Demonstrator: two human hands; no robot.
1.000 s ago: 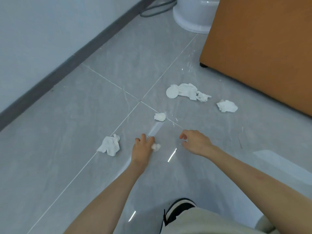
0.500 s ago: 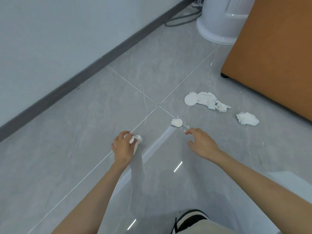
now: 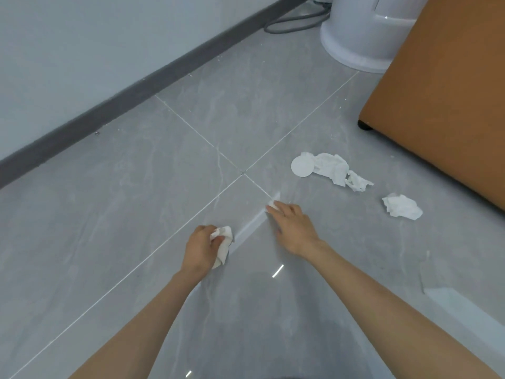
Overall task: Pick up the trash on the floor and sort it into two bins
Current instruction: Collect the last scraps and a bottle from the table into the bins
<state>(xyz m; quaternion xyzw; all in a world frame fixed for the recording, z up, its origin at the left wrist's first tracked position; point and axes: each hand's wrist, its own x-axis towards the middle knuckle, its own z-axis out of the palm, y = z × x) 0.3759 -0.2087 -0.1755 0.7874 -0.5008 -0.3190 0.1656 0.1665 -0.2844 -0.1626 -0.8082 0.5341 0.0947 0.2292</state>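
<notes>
Your left grip (image 3: 200, 248) curls round a crumpled tissue (image 3: 223, 240); your right grip (image 3: 295, 228), fingers straight, touches a small scrap (image 3: 272, 205) ahead

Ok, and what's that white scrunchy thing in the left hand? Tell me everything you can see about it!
It is a crumpled white tissue, soft thin paper by its look, full of folds and creases. The left hand grips it with fingers curled round its upper part, so some of it is hidden. A bunched end pokes out past the fingers, and a longer flap hangs down beside the hand, low over the grey floor. Whether it touches the floor cannot be told.
</notes>
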